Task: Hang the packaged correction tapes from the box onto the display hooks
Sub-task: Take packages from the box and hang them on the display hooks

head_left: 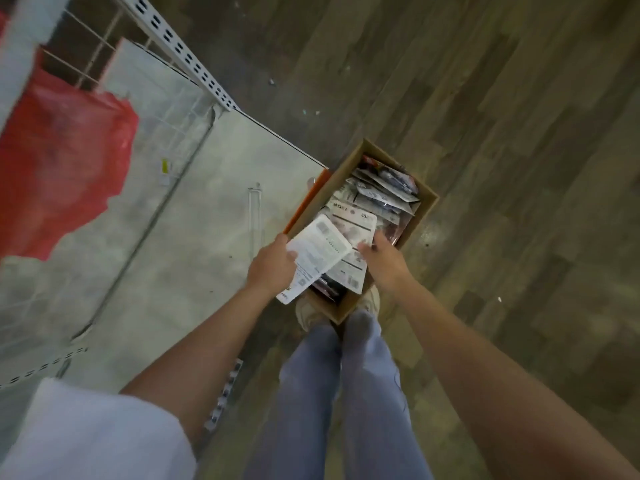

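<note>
A white packaged correction tape (pixel 317 252) is grasped in the left grip (pixel 273 268) above the cardboard box (pixel 420 216); another package (pixel 353 233) in the box is touched by the right grip (pixel 382 259), fingers hidden.

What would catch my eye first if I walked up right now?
Probably the open cardboard box of packaged correction tapes on the wood floor, at the person's feet. Both hands reach into it: the left hand holds a white pack. A bright red bag glows at the left.
</note>
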Demonstrator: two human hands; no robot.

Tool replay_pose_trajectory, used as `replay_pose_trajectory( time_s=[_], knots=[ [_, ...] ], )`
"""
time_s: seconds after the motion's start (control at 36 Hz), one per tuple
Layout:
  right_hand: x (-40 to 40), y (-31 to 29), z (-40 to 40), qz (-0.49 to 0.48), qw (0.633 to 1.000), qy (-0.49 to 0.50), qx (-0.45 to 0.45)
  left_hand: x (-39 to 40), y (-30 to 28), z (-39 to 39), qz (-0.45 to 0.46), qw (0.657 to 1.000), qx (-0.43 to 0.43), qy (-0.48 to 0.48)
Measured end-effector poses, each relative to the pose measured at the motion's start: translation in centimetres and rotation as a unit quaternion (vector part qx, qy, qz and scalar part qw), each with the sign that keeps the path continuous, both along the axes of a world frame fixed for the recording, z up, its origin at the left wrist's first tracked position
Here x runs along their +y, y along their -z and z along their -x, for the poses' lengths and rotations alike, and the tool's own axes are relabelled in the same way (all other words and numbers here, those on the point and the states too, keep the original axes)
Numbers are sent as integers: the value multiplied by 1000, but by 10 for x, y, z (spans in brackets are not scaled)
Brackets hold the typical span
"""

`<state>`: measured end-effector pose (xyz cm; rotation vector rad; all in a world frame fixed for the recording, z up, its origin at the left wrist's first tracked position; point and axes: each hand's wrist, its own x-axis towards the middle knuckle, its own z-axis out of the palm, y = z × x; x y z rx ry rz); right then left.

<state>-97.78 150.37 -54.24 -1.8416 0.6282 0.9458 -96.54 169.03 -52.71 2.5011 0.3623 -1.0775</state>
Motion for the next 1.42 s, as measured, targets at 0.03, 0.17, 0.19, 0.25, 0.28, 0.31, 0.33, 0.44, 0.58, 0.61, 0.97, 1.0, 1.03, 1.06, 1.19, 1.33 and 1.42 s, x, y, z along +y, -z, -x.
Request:
replay_pose_trajectory(
  time_s=[0.03,0.17,0.19,0.25,0.28,0.31,0.33,0.44,0.58,0.61,0.97,1.0,1.03,1.06,1.19,1.33,1.42],
  knots=[
    [0,-16,-5,-8,1000,8,-5,-2,-15,-3,22,999,-2,-34],
    [0,-72,-27,-74,993,93,-26,-14,-77,-22,85,987,-35,-130],
    [0,-80,-30,-97,988,119,-26,-16,-86,-24,98,984,-44,-142],
    [0,-97,-37,-145,973,176,-22,-19,-104,-29,114,979,-61,-158],
    [1,-105,-40,-162,967,195,-21,-20,-112,-31,119,977,-68,-165],
    [2,-113,-42,-176,962,206,-21,-19,-121,-33,125,974,-78,-170],
    [3,-120,-44,-187,958,214,-21,-18,-130,-33,130,972,-86,-175],
    [11,-147,-47,-254,939,230,-21,-10,-162,-32,160,962,-111,-190],
    [31,-179,-37,-343,911,225,-43,5,-198,-24,224,943,-114,-218],
    [36,-186,-33,-353,908,221,-44,9,-205,-21,239,937,-108,-230],
    [125,-289,41,-393,888,231,-58,112,-330,72,330,900,-156,-237],
    [130,-299,45,-395,888,225,-62,119,-340,79,330,899,-167,-233],
    [134,-309,49,-397,889,219,-67,127,-350,86,329,899,-177,-228],
    [137,-318,52,-400,888,214,-74,133,-360,94,331,898,-184,-224],
    [150,-364,62,-421,882,195,-86,149,-402,124,358,882,-225,-207],
    [156,-408,75,-425,881,174,-113,162,-440,146,398,837,-282,-247],
    [159,-434,85,-437,878,154,-120,172,-463,156,414,809,-312,-278]
  ],
)
